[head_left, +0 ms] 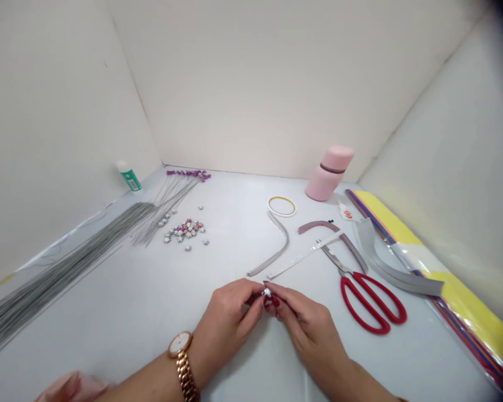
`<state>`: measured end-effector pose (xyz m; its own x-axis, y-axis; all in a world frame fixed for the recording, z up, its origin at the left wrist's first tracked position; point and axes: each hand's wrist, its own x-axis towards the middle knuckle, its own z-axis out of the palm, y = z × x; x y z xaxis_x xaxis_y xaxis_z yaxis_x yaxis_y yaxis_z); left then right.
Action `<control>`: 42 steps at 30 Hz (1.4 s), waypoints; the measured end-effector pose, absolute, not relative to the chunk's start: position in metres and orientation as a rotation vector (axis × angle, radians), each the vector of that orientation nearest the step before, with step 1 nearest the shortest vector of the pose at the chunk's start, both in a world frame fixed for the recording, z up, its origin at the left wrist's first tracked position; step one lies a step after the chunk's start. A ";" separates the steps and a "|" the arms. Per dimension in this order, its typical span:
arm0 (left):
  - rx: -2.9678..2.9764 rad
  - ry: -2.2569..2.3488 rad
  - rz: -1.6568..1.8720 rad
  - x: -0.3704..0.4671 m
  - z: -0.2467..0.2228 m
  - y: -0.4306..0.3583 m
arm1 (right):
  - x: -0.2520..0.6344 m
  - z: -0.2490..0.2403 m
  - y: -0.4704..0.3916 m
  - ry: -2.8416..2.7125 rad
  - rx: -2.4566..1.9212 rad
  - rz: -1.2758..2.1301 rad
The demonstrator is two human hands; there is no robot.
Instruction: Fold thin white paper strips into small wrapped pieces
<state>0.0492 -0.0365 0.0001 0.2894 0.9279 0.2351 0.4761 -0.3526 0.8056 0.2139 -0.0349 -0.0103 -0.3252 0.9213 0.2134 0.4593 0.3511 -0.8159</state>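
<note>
Between the fingertips of both hands is a small silver paper star point(267, 292). My left hand point(237, 307), with a gold watch point(180, 343) on its wrist, pinches it from the left. From the right, my right hand point(304, 318) closes thumb and fingers on the same star. Just beyond the fingertips a thin silvery strip point(295, 261) runs away to the upper right. Grey paper strips point(272, 258) curve across the table nearby. Red-handled scissors point(362, 298) lie to the right of my right hand, blades pointing away.
Loose silver and pink stars point(186, 230) lie to the left. Beyond them are wires with purple tips point(188, 175), a long wire bundle point(67, 273) and a glue stick point(129, 178). A tape roll point(281, 215), pink bottle point(329, 174) and coloured paper packs point(465, 298) stand or lie right.
</note>
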 end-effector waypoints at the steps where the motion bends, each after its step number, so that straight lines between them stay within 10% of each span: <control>1: 1.950 1.240 0.948 0.049 0.000 -0.036 | 0.214 -0.010 -0.035 -1.938 -1.193 0.842; 24: 2.071 1.357 0.909 0.054 -0.004 -0.042 | 0.211 -0.010 -0.037 -1.938 -1.202 0.763; 42: 1.912 1.238 0.997 0.049 0.000 -0.037 | 0.205 -0.003 -0.032 -1.012 -1.077 1.869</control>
<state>0.0494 -0.0370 0.0002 0.2672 0.9307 0.2498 0.4422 -0.3488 0.8263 0.2052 -0.0324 -0.0030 -0.3728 0.8713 -0.3192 -0.2091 -0.4140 -0.8859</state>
